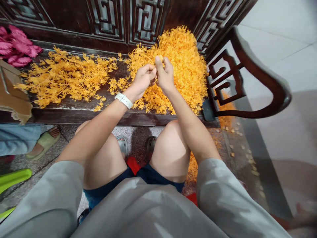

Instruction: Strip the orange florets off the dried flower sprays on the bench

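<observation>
Cataloguing from my remote station: one dark carved wooden bench [74, 116] with lattice back panels and a curved armrest [262, 76] at the right; below it, a speckled terrazzo floor [37, 180] strewn with small tan bits [237, 132]. Item: a large heap of orange branching sprigs [180, 62] on the bench seat, directly under the hands, spreading left along the seat and spilling past its right end. Item: a pink feathery bundle [17, 46] at the far left of the seat, near a cardboard flap [12, 96]. Item: another person's green sandal [43, 143] on the floor at left. Item: the left hand [143, 79], wearing a white watch [123, 100], and the right hand [164, 74], both closed to tight pinches, meeting on a small orange sprig [156, 79] above the heap, the exact hold partly hidden by the fingers
</observation>
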### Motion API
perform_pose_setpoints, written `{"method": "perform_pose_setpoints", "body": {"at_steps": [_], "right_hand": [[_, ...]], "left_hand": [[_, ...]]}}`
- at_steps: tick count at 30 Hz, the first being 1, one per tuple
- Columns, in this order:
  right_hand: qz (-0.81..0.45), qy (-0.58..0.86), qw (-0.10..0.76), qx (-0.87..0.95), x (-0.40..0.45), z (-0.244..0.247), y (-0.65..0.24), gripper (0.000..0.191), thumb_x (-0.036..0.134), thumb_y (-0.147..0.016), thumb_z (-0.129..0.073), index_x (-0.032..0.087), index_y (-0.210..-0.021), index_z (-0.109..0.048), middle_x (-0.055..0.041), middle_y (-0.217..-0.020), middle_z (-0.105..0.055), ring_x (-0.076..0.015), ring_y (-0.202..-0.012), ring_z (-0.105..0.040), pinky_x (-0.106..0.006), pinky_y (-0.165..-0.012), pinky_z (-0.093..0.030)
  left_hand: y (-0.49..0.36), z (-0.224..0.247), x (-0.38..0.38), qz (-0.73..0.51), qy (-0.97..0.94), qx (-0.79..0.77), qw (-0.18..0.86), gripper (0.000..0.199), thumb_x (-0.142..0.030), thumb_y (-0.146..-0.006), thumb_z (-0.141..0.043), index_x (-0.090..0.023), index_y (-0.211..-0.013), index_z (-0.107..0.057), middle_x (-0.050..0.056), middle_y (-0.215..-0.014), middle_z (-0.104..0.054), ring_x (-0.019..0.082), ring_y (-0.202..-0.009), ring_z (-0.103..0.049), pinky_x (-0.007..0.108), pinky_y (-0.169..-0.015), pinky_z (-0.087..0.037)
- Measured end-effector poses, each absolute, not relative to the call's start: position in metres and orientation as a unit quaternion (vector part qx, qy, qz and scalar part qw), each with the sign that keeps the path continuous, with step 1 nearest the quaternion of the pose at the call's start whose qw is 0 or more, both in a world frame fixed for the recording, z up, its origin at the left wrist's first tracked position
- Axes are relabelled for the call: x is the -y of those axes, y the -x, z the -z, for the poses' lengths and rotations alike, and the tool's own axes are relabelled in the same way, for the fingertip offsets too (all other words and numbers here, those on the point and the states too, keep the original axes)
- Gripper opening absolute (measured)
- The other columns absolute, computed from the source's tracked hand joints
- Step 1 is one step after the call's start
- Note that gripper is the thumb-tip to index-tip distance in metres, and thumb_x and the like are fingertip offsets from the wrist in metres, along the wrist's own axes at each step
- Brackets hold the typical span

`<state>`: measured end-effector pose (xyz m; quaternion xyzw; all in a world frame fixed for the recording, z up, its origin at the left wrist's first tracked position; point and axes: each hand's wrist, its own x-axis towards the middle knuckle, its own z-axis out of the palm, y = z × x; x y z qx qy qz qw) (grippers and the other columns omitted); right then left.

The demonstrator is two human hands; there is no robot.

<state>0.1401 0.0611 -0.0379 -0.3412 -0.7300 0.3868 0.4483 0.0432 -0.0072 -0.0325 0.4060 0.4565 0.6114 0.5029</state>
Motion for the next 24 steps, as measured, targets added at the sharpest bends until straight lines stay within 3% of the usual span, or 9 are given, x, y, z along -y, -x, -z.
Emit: {"method": "perform_pose_setpoints", "body": {"at_steps": [5, 9, 12, 15, 18, 21, 24], "right_hand": [[-0.400, 0.348, 0.447, 0.720, -0.060, 0.032, -0.136, 0.078, 0.106, -0.078, -0.026, 0.028, -0.082, -0.036, 0.0017, -0.071, -0.039, -0.0173, -0.067, -0.048, -0.033, -0.058, -0.045], [-0.479, 0.349, 0.459, 0.662, -0.064, 0.029, -0.134, 0.079, 0.107, -0.075, -0.033, 0.029, -0.076, -0.021, 0.0046, -0.062, -0.026, -0.0159, -0.068, -0.042, -0.032, -0.060, -0.040], [-0.524, 0.342, 0.444, 0.641, -0.065, 0.028, -0.135, 0.079, 0.106, -0.077, -0.037, 0.029, -0.075, -0.019, 0.0057, -0.059, -0.025, -0.0145, -0.067, -0.041, -0.032, -0.060, -0.037], [-0.535, 0.347, 0.444, 0.629, -0.060, 0.028, -0.136, 0.076, 0.104, -0.080, -0.038, 0.029, -0.077, -0.028, 0.0052, -0.061, -0.035, -0.0134, -0.061, -0.047, -0.031, -0.054, -0.040], [-0.536, 0.344, 0.442, 0.632, -0.053, 0.026, -0.136, 0.073, 0.100, -0.086, -0.038, 0.027, -0.084, -0.038, 0.0036, -0.065, -0.046, -0.0131, -0.058, -0.055, -0.029, -0.049, -0.044], [-0.543, 0.324, 0.423, 0.649, -0.048, 0.024, -0.135, 0.069, 0.094, -0.092, -0.039, 0.026, -0.088, -0.042, 0.0044, -0.064, -0.048, -0.0109, -0.053, -0.056, -0.023, -0.043, -0.043], [-0.560, 0.312, 0.410, 0.649, -0.045, 0.022, -0.134, 0.064, 0.088, -0.095, -0.045, 0.025, -0.090, -0.043, 0.0065, -0.061, -0.046, -0.0074, -0.047, -0.053, -0.018, -0.039, -0.036]], "left_hand": [[-0.050, 0.038, 0.007, -0.643, -0.367, -0.436, 0.512, 0.023, -0.045, -0.106, -0.062, -0.023, -0.104, -0.064, 0.008, -0.098, -0.070, 0.023, -0.105, -0.072, 0.036, -0.090, -0.058], [-0.053, 0.041, 0.009, -0.654, -0.369, -0.432, 0.500, 0.032, -0.054, -0.107, -0.059, -0.022, -0.110, -0.062, 0.009, -0.106, -0.071, 0.025, -0.115, -0.071, 0.037, -0.094, -0.057], [-0.052, 0.037, 0.011, -0.646, -0.382, -0.431, 0.501, 0.044, -0.066, -0.103, -0.058, -0.022, -0.110, -0.063, 0.011, -0.107, -0.072, 0.027, -0.116, -0.071, 0.036, -0.093, -0.058], [-0.049, 0.033, 0.009, -0.632, -0.385, -0.427, 0.520, 0.055, -0.076, -0.101, -0.052, -0.023, -0.105, -0.063, 0.011, -0.096, -0.072, 0.027, -0.106, -0.073, 0.035, -0.083, -0.058], [-0.046, 0.029, 0.005, -0.638, -0.353, -0.405, 0.552, 0.058, -0.080, -0.100, -0.048, -0.023, -0.095, -0.061, 0.006, -0.077, -0.066, 0.022, -0.082, -0.073, 0.030, -0.067, -0.054], [-0.047, 0.025, 0.004, -0.648, -0.299, -0.382, 0.587, 0.054, -0.076, -0.101, -0.052, -0.024, -0.088, -0.057, 0.000, -0.061, -0.055, 0.015, -0.057, -0.061, 0.026, -0.051, -0.044], [-0.050, 0.019, 0.007, -0.646, -0.252, -0.375, 0.615, 0.049, -0.068, -0.104, -0.056, -0.024, -0.083, -0.054, -0.003, -0.054, -0.047, 0.011, -0.046, -0.051, 0.024, -0.045, -0.037]]}}
